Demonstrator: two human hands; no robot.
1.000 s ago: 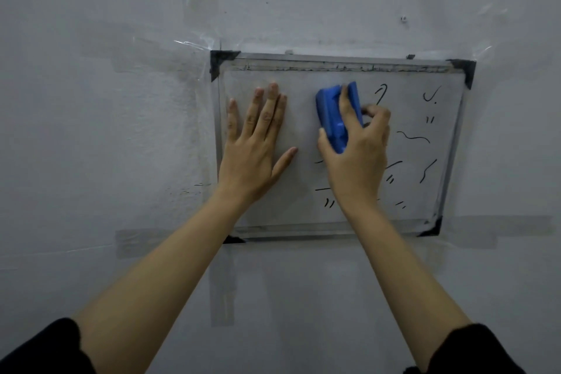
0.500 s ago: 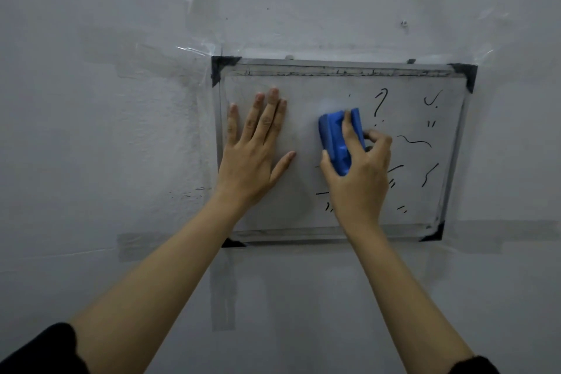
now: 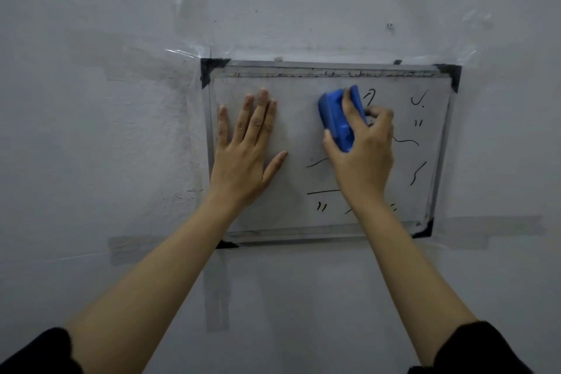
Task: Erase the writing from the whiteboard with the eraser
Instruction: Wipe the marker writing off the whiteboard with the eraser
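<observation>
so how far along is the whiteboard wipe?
Done: the left part of the whiteboard, around the flat left hand, shows no ink. In hand: the right hand grips the blue eraser near top centre. Left: marker strokes across the right half and bottom centre, plus smudging along the top edge. Roughly half done.

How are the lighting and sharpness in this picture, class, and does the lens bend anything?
Head view: dim, even, greyish light; faint glare on the clear tape above the whiteboard; right hand and eraser slightly soft; left hand crisper; the wide angle skews the frame.
</observation>
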